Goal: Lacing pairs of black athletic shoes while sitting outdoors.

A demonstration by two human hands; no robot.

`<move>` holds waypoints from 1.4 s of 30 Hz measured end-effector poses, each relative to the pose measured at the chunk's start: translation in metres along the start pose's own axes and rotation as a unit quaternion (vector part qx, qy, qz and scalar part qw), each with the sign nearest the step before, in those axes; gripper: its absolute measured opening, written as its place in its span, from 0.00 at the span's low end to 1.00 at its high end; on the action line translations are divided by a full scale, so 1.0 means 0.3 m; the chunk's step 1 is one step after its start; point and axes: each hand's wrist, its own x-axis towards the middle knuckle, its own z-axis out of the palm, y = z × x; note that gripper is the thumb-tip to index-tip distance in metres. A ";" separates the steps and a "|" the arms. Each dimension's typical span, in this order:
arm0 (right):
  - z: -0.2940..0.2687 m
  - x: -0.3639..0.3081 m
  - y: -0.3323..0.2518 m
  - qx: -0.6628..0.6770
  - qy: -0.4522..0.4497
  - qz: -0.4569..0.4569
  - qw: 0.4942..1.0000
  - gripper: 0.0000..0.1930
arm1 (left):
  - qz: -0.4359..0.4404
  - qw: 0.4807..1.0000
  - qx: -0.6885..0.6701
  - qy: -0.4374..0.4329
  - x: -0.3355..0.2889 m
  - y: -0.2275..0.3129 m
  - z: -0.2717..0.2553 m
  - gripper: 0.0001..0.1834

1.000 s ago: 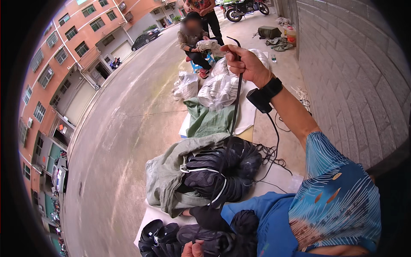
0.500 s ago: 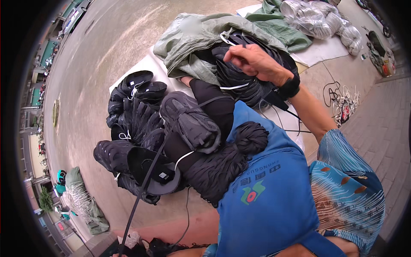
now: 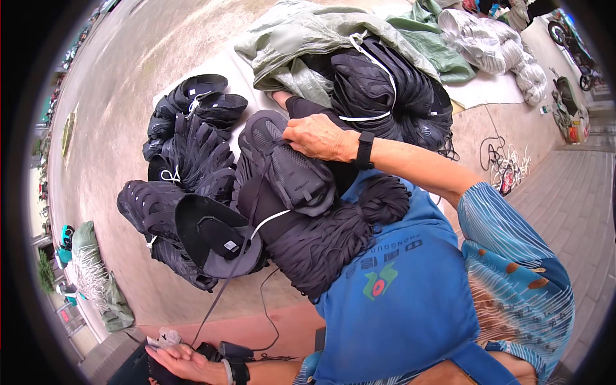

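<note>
A dark grey shoe upper [image 3: 300, 178] rests over my dark-clothed leg, its toe pointing away from me. My right hand [image 3: 321, 137] is closed at its lace holes, fingertips pinched together; the exact bit of lace between them is hidden. From the upper a flat black shoelace [image 3: 221, 292] runs down to the lower left. There my left hand [image 3: 183, 364] is beside the lace's lower end, fingers partly bent, seemingly holding it. A thick bundle of black laces [image 3: 321, 253], tied with a white cord, lies across my lap against the blue apron [image 3: 398, 314].
Stacks of nested black shoe uppers [image 3: 196, 144] tied with white cord lie on the left. More uppers [image 3: 366, 80] spill from a green woven sack [image 3: 289, 35] ahead. Silvery wrapped bundles [image 3: 478, 42] sit far right, near tangled cords [image 3: 510, 163]. Another sack [image 3: 96, 276] lies far left.
My right hand has come down from above the sack's uppers to the shoe upper on my leg. My left hand has risen into view at lower left, and the lace hangs less taut.
</note>
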 end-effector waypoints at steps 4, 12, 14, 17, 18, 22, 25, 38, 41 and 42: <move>-0.016 0.027 -0.017 -0.064 -0.044 -0.014 0.997 0.07 | -0.052 0.992 0.063 -0.100 -0.114 -0.073 0.332 0.26; 0.012 0.076 -0.021 -0.074 -0.031 -0.028 0.996 0.06 | -0.149 0.929 0.086 -0.327 -0.240 -0.325 0.751 0.11; 0.003 0.078 -0.025 -0.074 -0.041 -0.042 0.996 0.07 | -0.060 0.915 0.166 -0.363 -0.255 -0.389 0.817 0.10; 0.012 0.085 -0.002 -0.070 -0.055 -0.075 0.993 0.09 | 0.056 0.895 0.209 -0.390 -0.293 -0.446 0.923 0.09; 0.005 0.087 0.001 -0.066 -0.061 -0.094 0.991 0.12 | 0.075 0.888 0.223 -0.395 -0.310 -0.449 0.951 0.08; -0.002 0.163 -0.020 -0.138 -0.019 -0.192 0.972 0.11 | 0.097 0.868 0.260 -0.411 -0.320 -0.506 1.017 0.07; -0.035 0.129 -0.019 -0.062 -0.043 -0.079 0.994 0.09 | 0.177 0.843 0.280 -0.424 -0.344 -0.525 1.045 0.06; 0.001 -0.058 0.031 0.227 0.019 0.200 0.953 0.17 | 0.351 0.667 0.436 -0.492 -0.351 -0.460 1.129 0.05; 0.010 -0.065 0.031 0.222 0.015 0.198 0.954 0.17 | 0.375 0.632 0.454 -0.504 -0.355 -0.460 1.141 0.05; 0.013 -0.065 0.036 0.230 0.024 0.196 0.953 0.16 | 0.376 0.626 0.459 -0.506 -0.354 -0.462 1.146 0.05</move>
